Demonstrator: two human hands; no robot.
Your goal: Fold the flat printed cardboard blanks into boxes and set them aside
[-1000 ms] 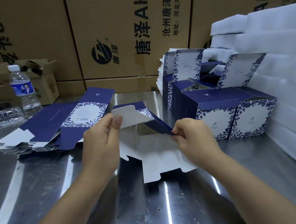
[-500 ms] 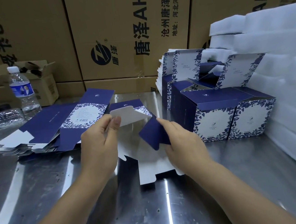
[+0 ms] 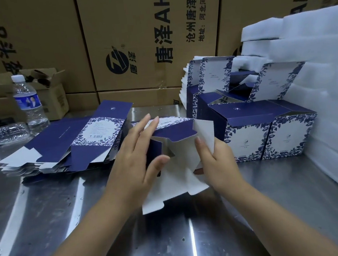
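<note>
- Since half a second ago the left hand (image 3: 134, 158) has let go of the white tab it pinched and now lies with straight fingers against the blue side wall of the half-folded blank (image 3: 181, 176), thumb across the near edge.
- The right hand (image 3: 216, 160) has shifted from the blue flap to the white right-hand panel and grips it between thumb and fingers.
- The blank stands partly raised between both hands on the steel table (image 3: 91, 228), with its white inside facing up.
- The stack of flat blanks (image 3: 66, 146) lies just left of the left hand.
- The finished boxes (image 3: 268, 134) stand just right of the right hand, with white foam sheets (image 3: 323, 71) beyond them.
- A water bottle (image 3: 29, 104) stands far left of the left hand.
</note>
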